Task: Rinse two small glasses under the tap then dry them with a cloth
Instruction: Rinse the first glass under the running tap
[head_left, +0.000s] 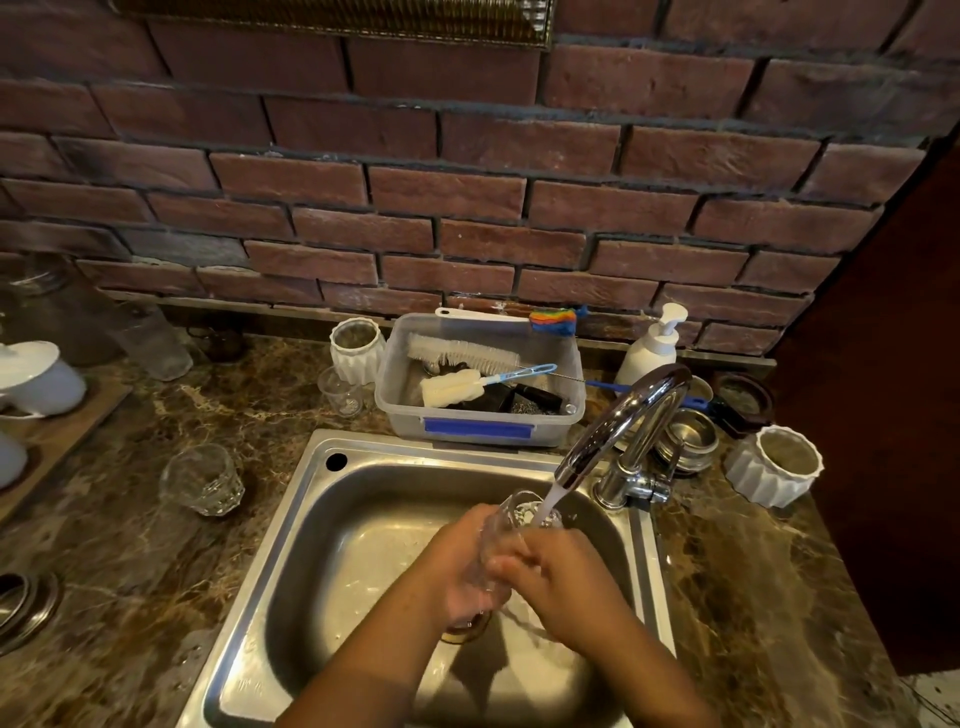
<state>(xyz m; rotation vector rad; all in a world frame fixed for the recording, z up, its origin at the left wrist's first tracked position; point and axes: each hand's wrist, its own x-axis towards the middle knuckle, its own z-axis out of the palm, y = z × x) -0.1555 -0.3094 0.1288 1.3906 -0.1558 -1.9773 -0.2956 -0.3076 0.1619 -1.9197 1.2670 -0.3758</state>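
Over the steel sink (311, 519) I hold a clear glass (511, 525) under the running tap (618, 415); water streams into its mouth. My left hand (457, 566) grips the glass from the left. My right hand (561, 577) wraps its fingers around the glass from the right. A second small faceted glass (203, 480) stands upright on the marble counter left of the sink. No cloth is in view.
A plastic tub of brushes (480, 384) sits behind the sink, with a small glass (340, 391) and a white ribbed cup (358, 349) to its left. A soap pump (652, 348), metal lids (685, 439) and another white cup (776, 465) stand by the tap.
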